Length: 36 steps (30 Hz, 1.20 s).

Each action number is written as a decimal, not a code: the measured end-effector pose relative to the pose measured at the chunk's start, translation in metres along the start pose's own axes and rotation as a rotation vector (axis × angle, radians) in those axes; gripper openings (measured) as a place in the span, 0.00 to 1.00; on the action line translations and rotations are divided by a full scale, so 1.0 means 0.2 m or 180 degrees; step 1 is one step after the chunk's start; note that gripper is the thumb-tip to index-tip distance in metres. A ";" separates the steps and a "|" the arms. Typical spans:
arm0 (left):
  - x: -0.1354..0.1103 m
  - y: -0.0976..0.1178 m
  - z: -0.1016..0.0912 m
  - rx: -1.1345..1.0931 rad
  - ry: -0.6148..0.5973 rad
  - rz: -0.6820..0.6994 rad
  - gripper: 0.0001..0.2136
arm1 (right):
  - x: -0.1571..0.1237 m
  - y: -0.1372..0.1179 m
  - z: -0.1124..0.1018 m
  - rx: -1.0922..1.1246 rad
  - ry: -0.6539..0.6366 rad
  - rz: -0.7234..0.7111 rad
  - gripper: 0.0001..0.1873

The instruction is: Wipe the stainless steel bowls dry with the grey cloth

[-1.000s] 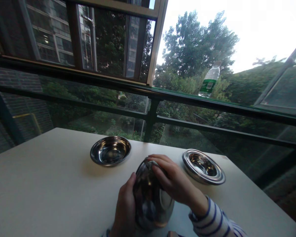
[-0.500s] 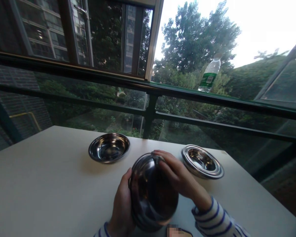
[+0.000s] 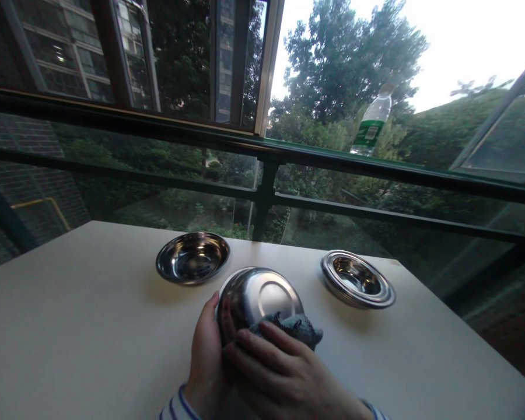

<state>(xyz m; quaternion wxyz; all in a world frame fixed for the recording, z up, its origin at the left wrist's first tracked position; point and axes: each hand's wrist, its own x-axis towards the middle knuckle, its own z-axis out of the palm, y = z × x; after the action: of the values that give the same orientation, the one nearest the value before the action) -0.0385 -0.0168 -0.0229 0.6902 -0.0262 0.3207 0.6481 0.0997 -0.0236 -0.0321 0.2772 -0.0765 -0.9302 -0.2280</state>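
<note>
A steel bowl (image 3: pixel 259 297) is held tilted, its rounded underside and flat base facing me, just above the white table (image 3: pixel 70 326). My left hand (image 3: pixel 207 356) grips the bowl's left rim, fingers wrapped behind it. My right hand (image 3: pixel 284 376) presses a dark grey cloth (image 3: pixel 300 329) against the bowl's near lower side, fingers curled over the cloth.
Another steel bowl (image 3: pixel 193 257) sits upright at the table's back left. A stack of steel bowls (image 3: pixel 357 279) sits at the back right. A dark railing (image 3: pixel 262 154) runs behind the table, with a plastic water bottle (image 3: pixel 371 127) standing on it.
The bowl has been turned so its underside faces me. My right hand left the bowl's far rim and now presses a cloth on its near side.
</note>
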 end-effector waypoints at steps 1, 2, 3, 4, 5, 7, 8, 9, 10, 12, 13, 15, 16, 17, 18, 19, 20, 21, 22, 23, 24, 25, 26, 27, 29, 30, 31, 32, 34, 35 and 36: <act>0.00 0.00 0.00 0.0065 0.0040 0.0093 0.14 | -0.02 0.01 -0.01 -0.0064 -0.0014 -0.0069 0.14; 0.01 0.00 0.00 0.0121 0.0085 0.0196 0.14 | -0.03 0.02 -0.02 -0.0118 -0.0013 -0.0124 0.14; 0.02 0.00 -0.01 0.0157 0.0136 0.0278 0.14 | -0.05 0.03 -0.04 -0.0156 -0.0019 -0.0166 0.14; 0.03 0.00 -0.01 0.0175 0.0167 0.0327 0.14 | -0.07 0.04 -0.06 -0.0176 -0.0033 -0.0195 0.13; 0.04 0.00 -0.02 0.0182 0.0179 0.0347 0.14 | -0.09 0.05 -0.08 -0.0187 -0.0051 -0.0210 0.13; 0.05 0.00 -0.03 0.0203 0.0137 0.0332 0.14 | -0.12 0.05 -0.09 -0.0178 -0.0047 -0.0183 0.13; 0.05 0.00 -0.04 0.0222 0.0120 0.0309 0.14 | -0.13 0.05 -0.09 -0.0187 -0.0021 -0.0135 0.12; 0.06 -0.01 -0.04 0.0243 0.0111 0.0297 0.14 | -0.13 0.04 -0.09 -0.0216 0.0015 -0.0064 0.12; 0.06 -0.01 -0.04 0.0264 0.0121 0.0294 0.14 | -0.12 0.03 -0.08 -0.0257 0.0057 0.0019 0.13; 0.05 -0.02 -0.04 0.0297 0.0164 0.0293 0.14 | -0.09 0.00 -0.05 -0.0322 0.0128 0.0138 0.14; 0.05 -0.02 -0.03 0.0303 0.0185 0.0318 0.13 | -0.07 -0.01 -0.03 -0.0349 0.0146 0.0156 0.14; 0.04 -0.01 -0.02 0.0311 0.0249 0.0391 0.13 | -0.05 -0.02 -0.02 -0.0365 0.0186 0.0131 0.14; 0.03 0.00 -0.02 0.0322 0.0284 0.0431 0.13 | -0.05 -0.01 -0.02 -0.0355 0.0200 0.0113 0.14; 0.03 0.00 -0.01 0.0342 0.0316 0.0471 0.13 | -0.05 0.00 -0.03 -0.0333 0.0210 0.0117 0.14; 0.03 0.00 -0.01 0.0367 0.0341 0.0499 0.12 | -0.07 0.01 -0.04 -0.0297 0.0220 0.0154 0.13; 0.02 0.01 -0.01 0.0401 0.0344 0.0497 0.12 | -0.09 0.02 -0.05 -0.0249 0.0237 0.0230 0.13; 0.02 0.01 -0.01 0.0429 0.0334 0.0472 0.12 | -0.11 0.03 -0.06 -0.0193 0.0272 0.0335 0.12; 0.02 0.00 -0.02 0.0438 0.0311 0.0431 0.12 | -0.13 0.03 -0.07 -0.0137 0.0314 0.0462 0.12; 0.02 0.00 -0.02 0.0425 0.0296 0.0385 0.12 | -0.14 0.04 -0.07 -0.0083 0.0359 0.0599 0.12; 0.02 -0.01 -0.02 0.0402 0.0292 0.0330 0.12 | -0.15 0.04 -0.07 -0.0027 0.0394 0.0724 0.13; 0.02 -0.01 -0.02 0.0373 0.0289 0.0284 0.12 | -0.14 0.04 -0.07 0.0043 0.0410 0.0809 0.14; 0.02 -0.02 -0.02 0.0338 0.0280 0.0256 0.12 | -0.13 0.04 -0.07 0.0121 0.0382 0.0869 0.14; 0.02 -0.02 -0.02 0.0305 0.0270 0.0240 0.12 | -0.10 0.03 -0.06 0.0196 0.0307 0.0918 0.15; 0.01 -0.03 -0.02 0.0278 0.0253 0.0240 0.13 | -0.07 0.03 -0.05 0.0262 0.0210 0.0959 0.16; 0.01 -0.02 -0.01 0.0240 0.0202 0.0245 0.14 | -0.02 0.03 -0.05 0.0369 0.0001 0.1024 0.17; 0.01 -0.01 -0.01 0.0234 0.0198 0.0254 0.14 | -0.01 0.03 -0.05 0.0397 -0.0060 0.1052 0.18; 0.01 -0.01 -0.01 0.0241 0.0199 0.0267 0.14 | -0.01 0.03 -0.05 0.0407 -0.0061 0.1062 0.18; 0.01 0.00 -0.01 0.0249 0.0195 0.0291 0.14 | -0.01 0.03 -0.05 0.0400 -0.0013 0.1050 0.18; 0.01 0.00 -0.01 0.0258 0.0154 0.0343 0.13 | -0.05 0.03 -0.06 0.0341 0.0122 0.0982 0.17; 0.01 0.00 -0.02 0.0254 0.0114 0.0345 0.13 | -0.07 0.03 -0.06 0.0311 0.0182 0.0944 0.16; 0.01 -0.01 -0.02 0.0244 0.0068 0.0320 0.12 | -0.09 0.03 -0.06 0.0306 0.0204 0.0938 0.16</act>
<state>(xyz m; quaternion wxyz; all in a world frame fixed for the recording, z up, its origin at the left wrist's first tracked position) -0.0382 -0.0167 -0.0282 0.6538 0.0094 0.3535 0.6689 0.1225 -0.0243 -0.0299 0.3406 -0.1914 -0.9094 -0.1424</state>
